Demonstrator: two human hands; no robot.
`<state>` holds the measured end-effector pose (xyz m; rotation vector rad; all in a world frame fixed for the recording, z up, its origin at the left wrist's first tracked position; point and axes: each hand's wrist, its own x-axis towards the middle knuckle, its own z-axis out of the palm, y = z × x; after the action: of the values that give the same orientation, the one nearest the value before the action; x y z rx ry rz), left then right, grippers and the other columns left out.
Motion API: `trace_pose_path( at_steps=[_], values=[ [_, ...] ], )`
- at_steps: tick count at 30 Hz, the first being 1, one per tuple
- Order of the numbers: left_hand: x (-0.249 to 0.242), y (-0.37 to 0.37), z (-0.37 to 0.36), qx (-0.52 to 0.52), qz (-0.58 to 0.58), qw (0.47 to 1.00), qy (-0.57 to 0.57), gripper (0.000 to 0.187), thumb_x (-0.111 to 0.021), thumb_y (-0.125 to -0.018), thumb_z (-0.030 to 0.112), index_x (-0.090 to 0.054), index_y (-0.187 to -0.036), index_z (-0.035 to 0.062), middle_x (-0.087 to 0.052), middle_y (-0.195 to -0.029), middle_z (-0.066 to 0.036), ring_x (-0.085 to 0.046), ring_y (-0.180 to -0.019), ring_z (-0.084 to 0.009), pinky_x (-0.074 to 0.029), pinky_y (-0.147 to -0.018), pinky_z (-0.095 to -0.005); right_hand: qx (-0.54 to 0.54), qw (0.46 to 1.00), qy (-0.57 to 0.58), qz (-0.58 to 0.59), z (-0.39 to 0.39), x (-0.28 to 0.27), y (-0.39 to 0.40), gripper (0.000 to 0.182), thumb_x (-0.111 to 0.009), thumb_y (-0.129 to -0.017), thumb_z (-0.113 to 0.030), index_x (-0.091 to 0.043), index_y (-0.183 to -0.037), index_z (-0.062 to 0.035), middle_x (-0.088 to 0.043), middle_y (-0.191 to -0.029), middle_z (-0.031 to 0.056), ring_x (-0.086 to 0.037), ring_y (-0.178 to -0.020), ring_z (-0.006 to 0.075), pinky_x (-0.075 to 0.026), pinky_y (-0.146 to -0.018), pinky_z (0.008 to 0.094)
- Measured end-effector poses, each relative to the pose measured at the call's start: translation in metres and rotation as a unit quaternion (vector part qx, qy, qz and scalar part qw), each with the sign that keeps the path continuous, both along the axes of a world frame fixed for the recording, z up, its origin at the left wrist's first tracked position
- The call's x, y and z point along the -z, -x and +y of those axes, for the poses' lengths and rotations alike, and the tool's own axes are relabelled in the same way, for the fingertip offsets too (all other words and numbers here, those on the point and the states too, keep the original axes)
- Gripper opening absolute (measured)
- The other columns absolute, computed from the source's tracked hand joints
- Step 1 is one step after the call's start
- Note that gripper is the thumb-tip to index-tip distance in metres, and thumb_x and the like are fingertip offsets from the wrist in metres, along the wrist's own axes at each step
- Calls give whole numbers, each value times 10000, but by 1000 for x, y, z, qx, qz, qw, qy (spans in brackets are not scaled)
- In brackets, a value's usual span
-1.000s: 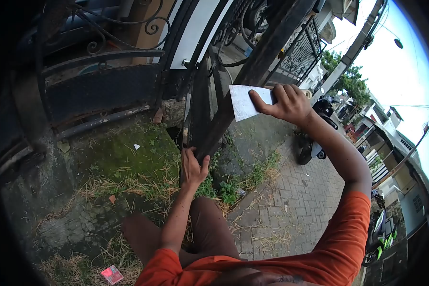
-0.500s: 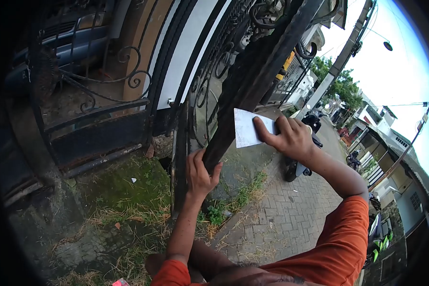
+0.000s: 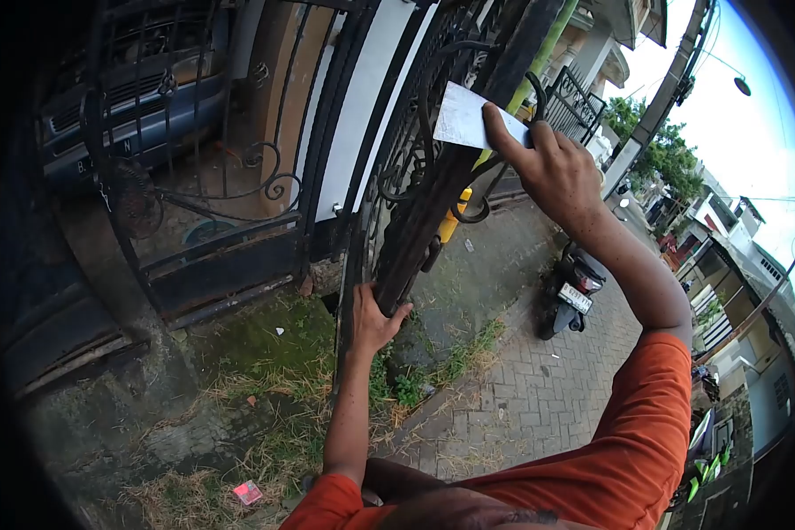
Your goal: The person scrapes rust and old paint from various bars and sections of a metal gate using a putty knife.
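Note:
A dark metal gate post [image 3: 426, 201] runs from the lower middle up to the top of the view. My left hand [image 3: 375, 320] is wrapped round its lower end, thumb on the right side. Higher up, my right hand [image 3: 552, 163] pinches a flat, whitish rectangular sheet [image 3: 464, 116] between thumb and fingers. The sheet lies against or just in front of the post; contact cannot be made out. Curled black ironwork [image 3: 473, 208] sticks out beside the post, below my right hand. A yellow object [image 3: 451, 221] shows behind the post.
A parked motorcycle [image 3: 567, 296] stands on the brick paving [image 3: 521, 389] to the right. Behind the black gate [image 3: 225, 265] on the left is a car [image 3: 132, 124]. Grass and dry straw [image 3: 273, 380] cover the ground below, with a small red packet [image 3: 248, 492].
My right hand has moved up along the post with the sheet, and that arm reaches farther. My left hand stays at the lower end. The view has shifted, showing more of the motorcycle and car.

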<state>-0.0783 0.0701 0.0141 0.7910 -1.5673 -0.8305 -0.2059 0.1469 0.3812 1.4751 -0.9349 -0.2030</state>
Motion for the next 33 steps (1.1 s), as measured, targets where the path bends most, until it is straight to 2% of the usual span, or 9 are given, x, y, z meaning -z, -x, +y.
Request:
trace_pose_path(
  at_steps=[2, 5, 9, 13, 17, 22, 26, 31, 33],
  values=[
    [-13, 5, -5, -60, -46, 996, 43, 811, -684, -784, 613, -446, -1185, -51, -460, -1061, -224, -522, -990, -392, -430, -840, -494, -36, 989, -60, 127, -5, 0, 13, 670, -592, -880, -148, -302, -1460, -317, -469, -693, 6, -496, -497, 81, -410, -396, 227],
    [-61, 6, -12, -94, -32, 990, 101, 820, -636, -801, 651, -443, -1190, -45, -457, -1068, -225, -507, -1003, -390, -414, -866, -495, -65, 983, -40, 165, -6, -30, 17, 659, -581, -886, -154, -304, -1455, -340, -480, -694, 7, -501, -498, 87, -427, -421, 222],
    [-132, 13, -17, -103, 36, 980, 169, 713, -748, -791, 432, -437, -1217, -48, -454, -1130, -227, -497, -1045, -396, -401, -903, -483, -46, 995, 42, -75, -13, -88, 22, 683, -592, -860, -137, -311, -1461, -296, -509, -706, 17, -569, -557, 119, -454, -417, 283],
    [-150, 26, -28, -95, 92, 976, 173, 638, -760, -772, 432, -512, -1108, -50, -521, -982, -223, -551, -921, -407, -443, -807, -480, -119, 977, -54, 167, -6, -60, 28, 658, -618, -837, -153, -351, -1407, -345, -503, -698, 14, -517, -503, 95, -413, -396, 250],
    [-143, 27, -26, -146, 52, 978, 141, 529, -787, -735, 376, -531, -955, -31, -545, -875, -195, -576, -823, -399, -465, -706, -464, -64, 992, 82, -69, -15, -153, 32, 704, -599, -866, -160, -285, -1466, -354, -523, -716, 24, -570, -530, 130, -473, -408, 275],
    [-139, 26, -26, -167, 61, 975, 133, 517, -769, -746, 399, -518, -903, -24, -537, -826, -190, -573, -780, -393, -461, -674, -469, -104, 956, 63, 266, -20, -167, 33, 772, -616, -858, -115, -247, -1478, -389, -479, -690, 4, -505, -499, 78, -422, -385, 224],
    [-140, 26, -27, -166, 77, 974, 137, 513, -772, -733, 397, -519, -887, -22, -533, -792, -186, -569, -748, -391, -460, -659, -469, -179, 976, 123, 5, -52, -223, 51, 779, -591, -880, -72, -208, -1496, -356, -493, -695, 29, -542, -496, 140, -480, -390, 316],
    [-137, 28, -27, -169, 77, 972, 142, 511, -777, -728, 392, -515, -879, -21, -528, -793, -185, -564, -744, -388, -456, -663, -470, -169, 937, 71, 298, -40, -218, 47, 804, -621, -855, -72, -213, -1473, -385, -451, -685, 15, -510, -497, 106, -433, -391, 241],
    [-139, 29, -26, -145, 83, 978, 127, 511, -776, -728, 390, -514, -878, -23, -526, -799, -187, -563, -751, -387, -453, -673, -471, -170, 973, 144, 69, -57, -259, 63, 782, -619, -895, -116, -190, -1493, -380, -534, -766, 34, -568, -542, 127, -474, -384, 255]
  ],
)
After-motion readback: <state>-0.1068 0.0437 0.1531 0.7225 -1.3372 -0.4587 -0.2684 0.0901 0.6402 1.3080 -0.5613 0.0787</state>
